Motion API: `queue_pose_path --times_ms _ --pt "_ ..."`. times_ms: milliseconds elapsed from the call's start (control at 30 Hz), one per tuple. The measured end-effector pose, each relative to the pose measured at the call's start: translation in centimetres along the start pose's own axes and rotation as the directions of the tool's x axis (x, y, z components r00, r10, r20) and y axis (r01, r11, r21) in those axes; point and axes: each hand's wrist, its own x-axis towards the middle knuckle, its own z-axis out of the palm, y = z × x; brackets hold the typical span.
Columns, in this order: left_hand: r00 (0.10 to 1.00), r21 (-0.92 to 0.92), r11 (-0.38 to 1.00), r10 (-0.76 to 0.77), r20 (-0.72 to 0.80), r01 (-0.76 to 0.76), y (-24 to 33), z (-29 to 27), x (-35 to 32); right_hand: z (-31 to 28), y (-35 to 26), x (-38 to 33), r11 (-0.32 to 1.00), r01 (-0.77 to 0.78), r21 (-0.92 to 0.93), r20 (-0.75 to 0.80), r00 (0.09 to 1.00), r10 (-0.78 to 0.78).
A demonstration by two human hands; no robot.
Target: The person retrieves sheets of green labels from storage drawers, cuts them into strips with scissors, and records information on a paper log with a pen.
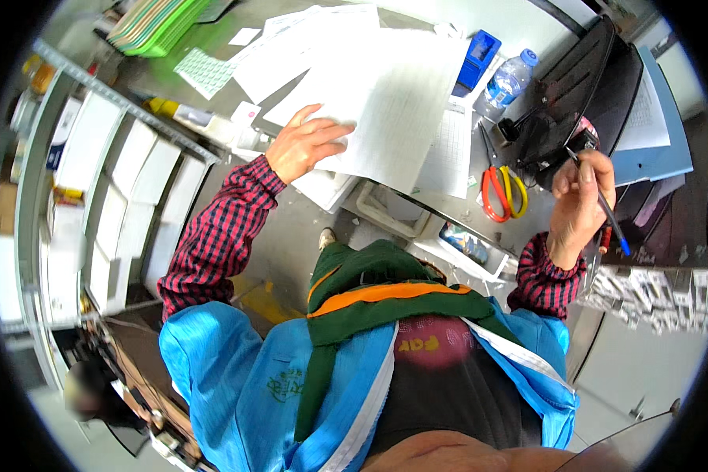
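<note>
My left hand lies with fingers spread on the left edge of a large white paper sheet, whose near corner hangs over the desk's front edge. Raised at the right, my right hand is closed on a pen with a blue end that points down and right. Scissors with one red-orange and one yellow handle loop rest on the desk just left of that hand. Behind them is a black file holder. More paper sheets lie overlapping beyond the large one.
A water bottle and a blue box stand at the back right. Green trays are stacked at the far left, near a sheet of pale green stickers. Shelves with white boxes fill the left side. An open bin sits below the desk edge.
</note>
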Motion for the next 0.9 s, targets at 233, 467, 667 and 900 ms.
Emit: queue_pose_path --times_ms 233,467,667,900 --pt "0.995 -0.146 0.985 0.092 0.026 -0.087 -4.8 2.2 -3.7 12.3 6.1 1.1 0.916 -0.273 -0.293 0.332 0.870 0.365" --pt "0.999 -0.184 0.982 0.041 -0.028 -0.046 -6.4 5.3 -5.2 15.5 15.5 -1.1 0.726 -0.531 -0.436 0.365 0.633 0.682" --pt "0.995 -0.275 0.958 -0.093 -0.034 0.080 -6.2 5.0 -5.0 14.7 18.2 -1.9 0.791 -0.412 -0.452 0.487 0.629 0.606" --pt "0.984 -0.280 0.950 -0.164 -0.064 0.140 -5.8 4.3 -4.2 14.7 18.9 -1.9 0.821 -0.370 -0.434 0.479 0.677 0.558"
